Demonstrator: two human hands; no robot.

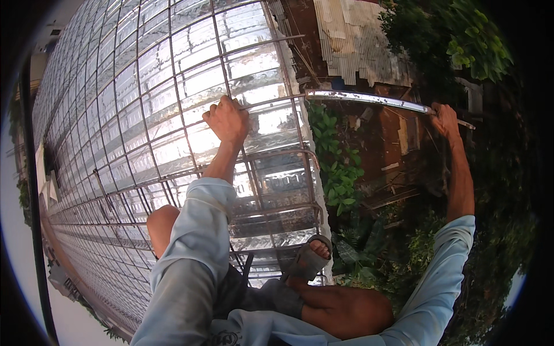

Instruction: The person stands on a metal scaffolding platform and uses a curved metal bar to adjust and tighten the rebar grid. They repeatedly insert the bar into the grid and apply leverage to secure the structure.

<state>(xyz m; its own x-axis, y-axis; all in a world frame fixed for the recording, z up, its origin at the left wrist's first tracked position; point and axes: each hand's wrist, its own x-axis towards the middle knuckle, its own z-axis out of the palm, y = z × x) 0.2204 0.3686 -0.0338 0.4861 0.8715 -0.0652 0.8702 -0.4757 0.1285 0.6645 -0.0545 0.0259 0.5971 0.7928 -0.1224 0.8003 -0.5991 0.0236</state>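
My left hand is closed in a fist around a steel reinforcing bar of the rebar grid, near a crossing of two bars. Out past the deck's edge, my right hand grips the far end of a long, shiny metal pipe. The pipe's other end meets the tip of a rebar that sticks out over the edge, in line with the bar by my left hand. A thin rod end shows beyond my right fist. Whether the rebar runs inside the pipe I cannot tell.
Below the grid lies shiny corrugated metal decking. Bent rebar ends line its edge, close to my sandalled foot. Beyond is a drop, with green plants, a corrugated roof, scattered debris and trees below.
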